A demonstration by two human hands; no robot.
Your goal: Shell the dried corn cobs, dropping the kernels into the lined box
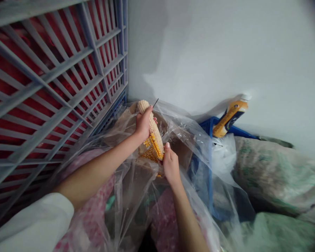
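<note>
Corn cob: the corn cob (156, 141) sits tilted in the middle of the view, its top leaning away from the body. It is pale and knobbly, with a narrow strip of glossy yellow kernels (154, 146) along one side.
Loose kernels: the loose kernels (149, 156) lie in a small heap just below the cob.
Left hand: the left hand (143, 123) is clamped around the upper part of the cob, fingers wrapped tight. A high hold like this seems best, as it steadies the cob and leaves the kernels exposed.
Right hand: the right hand (171, 165) is curled, with its thumb tip against the lower end of the cob. Whether it grips the cob or only presses on it, I cannot tell.
Spike: a thin dark spike (155, 102) pokes out behind the top of the cob; what it belongs to is hidden.
Around: a crinkled clear plastic sheet (182, 131) billows around both forearms, and a white sleeve (28, 224) covers the left arm. A grey crate (68, 82) stands to the left, a blue crate (207, 123) and a yellow bottle (229, 117) lean beyond the plastic, and bulging green sacks (275, 171) lie against a white wall (225, 52).
</note>
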